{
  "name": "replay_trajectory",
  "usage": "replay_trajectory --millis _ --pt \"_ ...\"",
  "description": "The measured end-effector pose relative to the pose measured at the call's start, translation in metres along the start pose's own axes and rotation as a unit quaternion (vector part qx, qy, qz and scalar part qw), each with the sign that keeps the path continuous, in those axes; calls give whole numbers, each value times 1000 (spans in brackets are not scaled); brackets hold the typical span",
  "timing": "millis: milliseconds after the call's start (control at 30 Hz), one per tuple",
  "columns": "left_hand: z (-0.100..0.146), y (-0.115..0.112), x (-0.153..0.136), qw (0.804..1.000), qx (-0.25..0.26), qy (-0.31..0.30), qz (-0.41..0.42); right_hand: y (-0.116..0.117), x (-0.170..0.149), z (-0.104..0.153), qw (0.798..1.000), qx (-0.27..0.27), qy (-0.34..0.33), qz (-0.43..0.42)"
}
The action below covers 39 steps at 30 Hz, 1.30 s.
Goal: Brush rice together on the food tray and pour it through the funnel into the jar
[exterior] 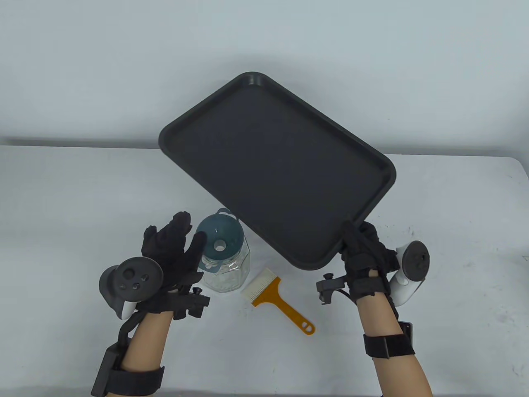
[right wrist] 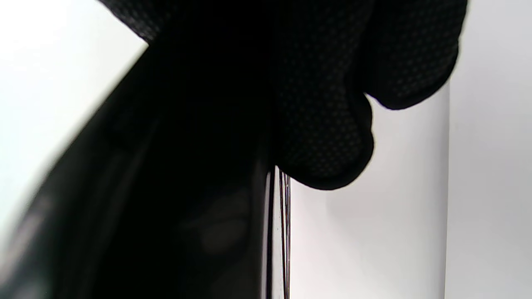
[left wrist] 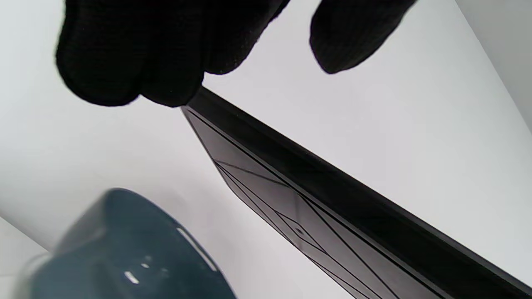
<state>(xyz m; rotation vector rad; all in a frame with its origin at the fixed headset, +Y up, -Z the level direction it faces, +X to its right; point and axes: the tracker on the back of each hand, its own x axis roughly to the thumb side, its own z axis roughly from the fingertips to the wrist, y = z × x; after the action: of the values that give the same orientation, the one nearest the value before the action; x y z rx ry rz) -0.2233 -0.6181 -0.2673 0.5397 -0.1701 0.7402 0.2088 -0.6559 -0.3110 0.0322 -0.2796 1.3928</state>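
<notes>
The dark food tray (exterior: 272,165) is raised off the table and tilted, with no rice showing on its surface. My right hand (exterior: 363,248) grips its near right corner, thumb over the rim; up close the tray (right wrist: 166,187) fills the right wrist view under my fingers (right wrist: 328,137). A glass jar (exterior: 225,271) with rice inside stands below the tray's left edge, a teal funnel (exterior: 218,242) seated in its mouth. My left hand (exterior: 175,248) hovers open just left of the funnel, holding nothing. The left wrist view shows the funnel (left wrist: 124,253) and the tray's underside (left wrist: 332,199).
A brush (exterior: 275,297) with white bristles and an orange handle lies on the white table (exterior: 62,231) between my hands, just right of the jar. A plain wall rises behind the table's far edge.
</notes>
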Motion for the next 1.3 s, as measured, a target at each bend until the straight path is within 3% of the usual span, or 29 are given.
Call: replay_trajectory --millis 100,300,633,900,1033,1300 --pt "12 0 -16 999 12 8 -47 -30 -2 4 999 -28 3 29" --pt "32 -4 -49 997 14 58 -56 -62 -18 11 992 -60 18 109" --pt "49 -18 -65 995 -11 73 -59 -89 -60 16 985 -61 95 131" --pt "59 -28 -68 993 -47 66 -84 -104 -70 18 972 -61 143 177" --pt "60 -30 -68 992 -54 67 -94 -116 -73 17 948 -58 179 255" --pt "61 -31 -66 990 -66 69 -102 -132 -85 11 878 -22 251 407"
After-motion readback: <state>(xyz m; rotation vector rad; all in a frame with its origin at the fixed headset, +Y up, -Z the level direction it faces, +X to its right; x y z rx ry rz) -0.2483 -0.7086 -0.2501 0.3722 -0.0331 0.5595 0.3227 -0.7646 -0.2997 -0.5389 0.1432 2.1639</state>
